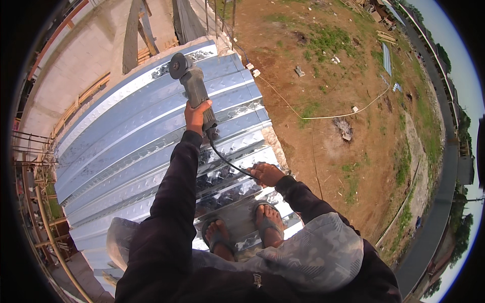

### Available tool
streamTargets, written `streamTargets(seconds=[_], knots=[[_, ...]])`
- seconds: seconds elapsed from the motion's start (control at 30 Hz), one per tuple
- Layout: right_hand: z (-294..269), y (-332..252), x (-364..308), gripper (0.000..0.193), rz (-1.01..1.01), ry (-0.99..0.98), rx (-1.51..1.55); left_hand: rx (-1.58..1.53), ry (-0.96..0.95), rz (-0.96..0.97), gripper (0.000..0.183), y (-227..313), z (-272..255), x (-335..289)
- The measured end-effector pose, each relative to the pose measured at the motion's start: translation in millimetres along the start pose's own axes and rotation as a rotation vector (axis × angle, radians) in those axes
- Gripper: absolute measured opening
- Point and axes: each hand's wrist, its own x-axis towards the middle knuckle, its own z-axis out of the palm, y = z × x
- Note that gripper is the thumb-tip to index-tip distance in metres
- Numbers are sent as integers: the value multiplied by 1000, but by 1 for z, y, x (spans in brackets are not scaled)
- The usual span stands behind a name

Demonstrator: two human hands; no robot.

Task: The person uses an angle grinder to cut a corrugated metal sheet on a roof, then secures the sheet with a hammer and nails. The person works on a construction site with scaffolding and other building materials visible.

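Note:
My left hand [196, 117] is wrapped round the rear body of a grey angle grinder [194, 87]. Its disc [178, 65] points away from me, above the ribbed metal sheets [146, 118]. From the grinder's back end a black power cord [225, 157] curves down to the right. My right hand [267, 174] is closed on that cord, close to the sheets' right edge. Below the hands, my feet [221, 235] in dark sandals stand on the shiny sheets. Whether the disc is spinning cannot be made out.
Right of the sheets lies a drop to bare brown ground [303, 141] with grass patches. A pale cable [323, 117] runs across it. Upright steel bars [225, 20] rise at the far edge. Bamboo poles [53, 237] stand left, and a concrete floor [76, 60] lies at the far left.

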Motion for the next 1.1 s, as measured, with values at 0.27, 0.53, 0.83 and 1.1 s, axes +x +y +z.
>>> streamTargets(seconds=[0.27, 0.53, 0.83, 1.1], knots=[[-107, -119, 24, 60, -174, 385, 1037, 268, -239, 17, 73, 1, 115, -139], [-118, -107, -29, 64, -177, 521, 1017, 424, -496, -175, 97, -8, 148, -200], [-152, -86, -28, 56, -167, 524, 1160, 187, -771, 41, 119, -14, 157, -191], [-171, -116, -36, 59, -315, 538, 1228, -110, -1188, -212, 129, 20, 131, -168]])
